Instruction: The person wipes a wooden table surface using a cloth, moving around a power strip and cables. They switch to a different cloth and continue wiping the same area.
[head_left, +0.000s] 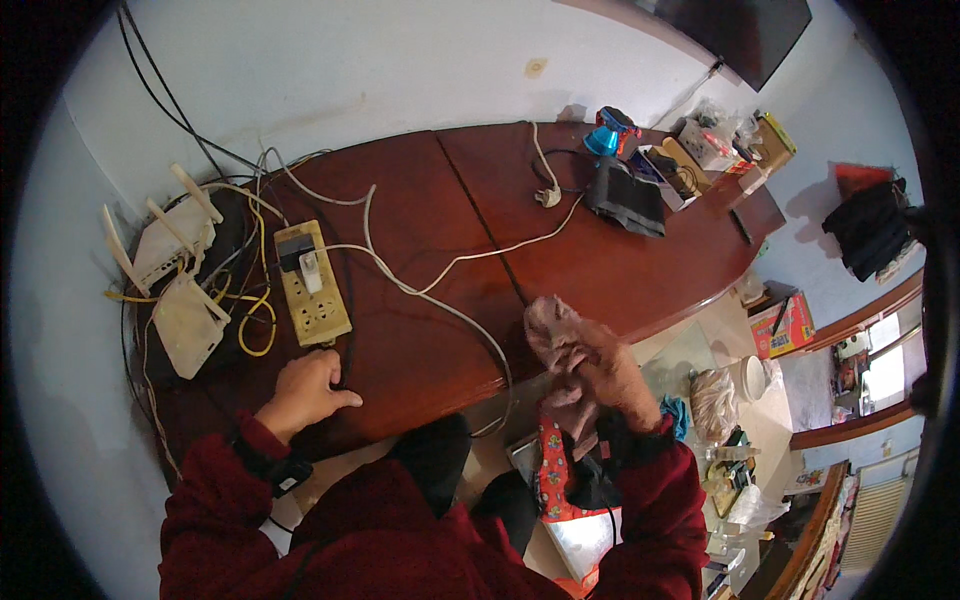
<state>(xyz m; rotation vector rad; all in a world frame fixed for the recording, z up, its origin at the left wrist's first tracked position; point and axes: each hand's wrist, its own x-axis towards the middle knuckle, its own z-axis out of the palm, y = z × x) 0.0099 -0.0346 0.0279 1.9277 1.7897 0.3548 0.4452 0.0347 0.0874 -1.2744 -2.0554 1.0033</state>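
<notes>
My right hand (611, 371) grips a crumpled pinkish-brown cloth (553, 326). Part of the cloth is bunched over the front edge of the reddish-brown wooden table (420, 352), and the rest hangs below my fingers. My left hand (307, 391) is at the lower end of a yellowed power strip (319, 300). Its thumb points right, while the other fingers curl down and are partly hidden, so I cannot tell whether they grip the strip or its dark cord. A black adapter (296, 251) and a white plug (310, 271) sit in the strip.
Two white routers (176, 240) (187, 326) stand at the left among yellow network cables (259, 330). A white cable (450, 300) loops across the table and over its front edge. Farther right lie a loose plug (548, 196), a dark folded pouch (624, 196) and open boxes (675, 176).
</notes>
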